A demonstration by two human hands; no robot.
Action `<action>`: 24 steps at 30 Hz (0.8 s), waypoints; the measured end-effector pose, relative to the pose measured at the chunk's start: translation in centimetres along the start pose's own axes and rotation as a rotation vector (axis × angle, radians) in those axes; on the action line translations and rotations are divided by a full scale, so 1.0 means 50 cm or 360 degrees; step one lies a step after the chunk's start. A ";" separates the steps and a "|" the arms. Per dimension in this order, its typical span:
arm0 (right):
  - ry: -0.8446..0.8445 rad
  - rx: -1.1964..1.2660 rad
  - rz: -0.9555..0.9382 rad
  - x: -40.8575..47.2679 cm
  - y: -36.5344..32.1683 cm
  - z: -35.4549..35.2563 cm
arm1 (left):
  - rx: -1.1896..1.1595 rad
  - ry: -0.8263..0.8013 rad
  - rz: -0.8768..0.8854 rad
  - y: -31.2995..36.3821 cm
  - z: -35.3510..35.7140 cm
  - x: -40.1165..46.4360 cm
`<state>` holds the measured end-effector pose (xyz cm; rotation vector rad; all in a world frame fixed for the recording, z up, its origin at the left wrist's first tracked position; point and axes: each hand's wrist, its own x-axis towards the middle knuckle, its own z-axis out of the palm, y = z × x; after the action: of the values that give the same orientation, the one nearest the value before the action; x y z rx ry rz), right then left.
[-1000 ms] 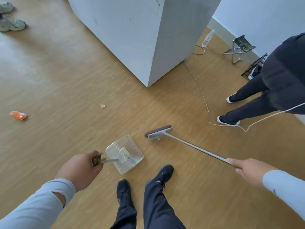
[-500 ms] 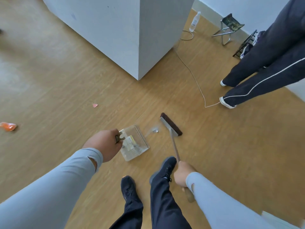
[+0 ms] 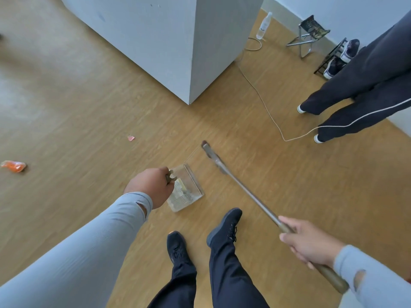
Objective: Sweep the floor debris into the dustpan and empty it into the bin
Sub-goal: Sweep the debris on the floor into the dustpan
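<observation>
Even, soft daylight; faint shadows under the shoes [image 3: 224, 225]. Broom head [image 3: 211, 155], beyond the right hand [image 3: 309, 241], is motion-blurred. Wide-angle distortion bends the frame edges.

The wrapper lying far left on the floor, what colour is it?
Orange. The wrapper shows in the head view, the only one.

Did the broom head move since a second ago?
Yes. The broom head swung round, from facing the dustpan to edge-on beside it, judged against the white block's corner.
</observation>
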<state>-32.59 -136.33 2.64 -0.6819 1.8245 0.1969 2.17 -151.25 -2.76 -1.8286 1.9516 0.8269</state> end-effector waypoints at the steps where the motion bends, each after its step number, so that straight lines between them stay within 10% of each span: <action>1: 0.0078 -0.0046 0.0010 0.032 -0.010 0.003 | 0.0007 0.0000 -0.0002 0.000 0.001 0.001; 6: 0.0149 -0.0556 0.0091 0.128 -0.082 0.085 | 0.0007 0.0005 -0.0008 -0.002 0.006 0.007; 14: -0.0448 -0.0232 0.0108 0.032 -0.022 0.124 | 0.0031 -0.0011 0.0004 0.001 0.002 0.008; 24: 0.0060 0.0176 0.0149 0.009 0.039 -0.032 | 0.0016 -0.0009 0.0010 0.004 0.015 -0.003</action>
<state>-35.04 -135.61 2.41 -0.5269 1.8904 0.1447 1.90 -150.68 -3.22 -1.8134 1.9555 0.8222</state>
